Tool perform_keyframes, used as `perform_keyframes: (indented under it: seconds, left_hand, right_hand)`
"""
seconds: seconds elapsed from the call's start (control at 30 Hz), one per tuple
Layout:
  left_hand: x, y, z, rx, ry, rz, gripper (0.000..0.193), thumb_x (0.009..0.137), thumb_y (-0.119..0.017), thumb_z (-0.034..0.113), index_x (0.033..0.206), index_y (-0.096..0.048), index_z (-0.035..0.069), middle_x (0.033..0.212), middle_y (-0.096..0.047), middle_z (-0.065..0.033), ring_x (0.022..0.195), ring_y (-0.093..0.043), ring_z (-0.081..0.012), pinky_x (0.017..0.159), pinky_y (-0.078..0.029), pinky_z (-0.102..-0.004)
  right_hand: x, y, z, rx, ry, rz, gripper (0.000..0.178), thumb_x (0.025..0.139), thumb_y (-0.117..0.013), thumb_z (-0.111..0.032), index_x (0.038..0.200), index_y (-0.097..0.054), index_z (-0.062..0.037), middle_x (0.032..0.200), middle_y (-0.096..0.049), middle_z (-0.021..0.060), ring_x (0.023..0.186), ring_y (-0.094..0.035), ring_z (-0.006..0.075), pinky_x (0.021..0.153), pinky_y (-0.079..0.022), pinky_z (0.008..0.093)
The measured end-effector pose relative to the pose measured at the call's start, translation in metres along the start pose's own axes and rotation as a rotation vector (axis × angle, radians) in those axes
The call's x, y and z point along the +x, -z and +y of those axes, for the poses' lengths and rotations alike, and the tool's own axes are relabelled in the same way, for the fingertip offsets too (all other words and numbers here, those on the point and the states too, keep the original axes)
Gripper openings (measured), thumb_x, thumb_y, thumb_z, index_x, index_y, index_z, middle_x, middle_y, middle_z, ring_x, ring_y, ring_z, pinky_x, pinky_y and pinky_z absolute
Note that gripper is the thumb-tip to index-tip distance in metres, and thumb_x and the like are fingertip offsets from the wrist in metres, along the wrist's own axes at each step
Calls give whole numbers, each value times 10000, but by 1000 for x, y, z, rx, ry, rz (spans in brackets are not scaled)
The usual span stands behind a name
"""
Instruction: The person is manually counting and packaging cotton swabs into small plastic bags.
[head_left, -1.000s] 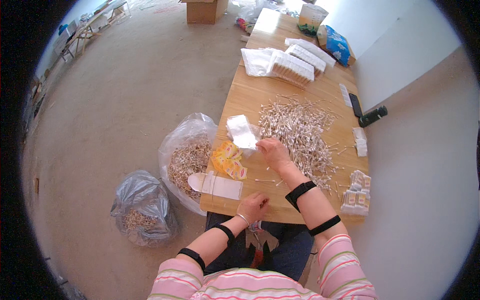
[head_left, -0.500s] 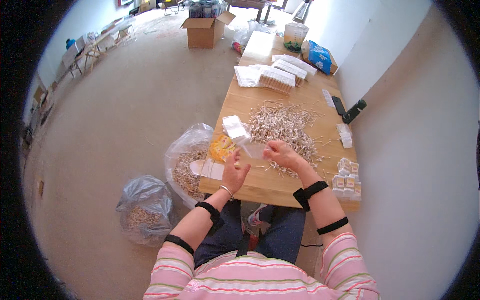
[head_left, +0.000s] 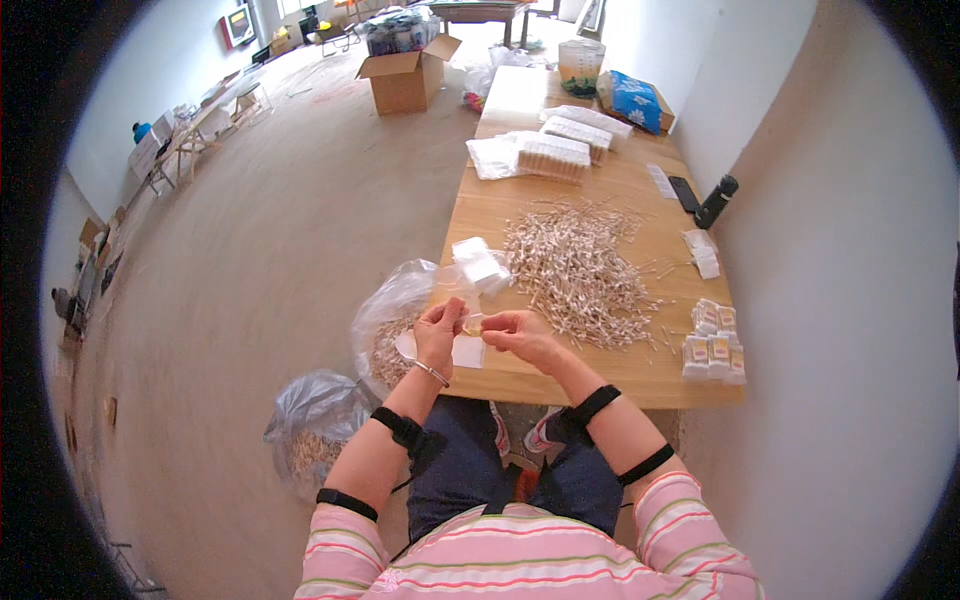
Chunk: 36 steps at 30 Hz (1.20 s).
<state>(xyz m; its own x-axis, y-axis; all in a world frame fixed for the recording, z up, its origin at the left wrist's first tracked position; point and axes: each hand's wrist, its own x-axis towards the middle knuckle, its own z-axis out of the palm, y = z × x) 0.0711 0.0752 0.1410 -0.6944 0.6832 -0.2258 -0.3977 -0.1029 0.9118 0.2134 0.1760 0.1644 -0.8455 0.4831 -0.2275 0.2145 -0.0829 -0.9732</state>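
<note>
My left hand [head_left: 438,332] and my right hand [head_left: 522,336] meet over the near left part of the table, fingers pinched together. Between them is a small clear plastic bag [head_left: 472,322] with a yellowish patch; its details are too small to make out. Beyond my right hand spreads a big loose heap of cotton swabs [head_left: 580,270]. A stack of clear plastic bags [head_left: 480,262] lies just past my left hand. Under my hands, a white sheet [head_left: 468,351] lies at the table's edge.
Packed swab bundles [head_left: 715,355] stand at the table's [head_left: 600,385] right edge, near a black bottle [head_left: 716,202] and phone [head_left: 684,194]. More swab packs [head_left: 553,158] lie farther back. Plastic sacks of swabs [head_left: 388,350] sit left of the table; a cardboard box [head_left: 405,82] stands behind.
My hands have come together; my right hand moved left, away from the swab heap, and my left hand closed from an open pose. The yellow cards seen beside it are now mostly hidden.
</note>
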Motion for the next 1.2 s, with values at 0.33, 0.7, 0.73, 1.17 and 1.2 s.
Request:
perform_keyframes:
  seconds: [0.33,0.7,0.73,1.17,1.2]
  left_hand:
    - [16,29,-7,-423,26,236,163,842,-686,237,915,-639,98,774,-611,33,636,-538,-61,567,-425,-200]
    - [15,61,-5,-243,-21,444,314,834,-697,252,1052,-569,65,857,-578,10,684,-524,-72,592,-457,-225]
    - [13,62,-5,-186,-35,547,364,827,-703,248,1092,-550,49,895,-574,-4,694,-532,-90,609,-472,-239]
    - [8,92,-14,513,-348,399,144,784,-704,163,877,-647,69,916,-562,-56,803,-548,-155,667,-465,-257]
    - [7,87,-5,504,-398,429,130,792,-694,154,862,-635,62,900,-557,-59,789,-548,-166,655,-464,-261]
  right_hand:
    - [58,-70,-1,411,-109,123,134,855,-658,-164,923,-635,-51,836,-657,34,726,-610,101,625,-497,237]
    - [94,-87,3,304,-49,214,140,833,-669,-170,791,-611,-50,673,-594,1,568,-520,69,516,-427,212]
    - [97,-88,4,307,-51,256,142,830,-677,-160,768,-600,-58,657,-586,1,536,-495,59,497,-416,204]
    - [97,-111,16,-203,173,209,219,794,-679,-207,743,-626,-1,680,-637,79,590,-579,151,554,-460,292]
    - [94,-112,16,-340,203,192,217,792,-671,-207,736,-624,-3,688,-638,104,612,-597,197,572,-468,321]
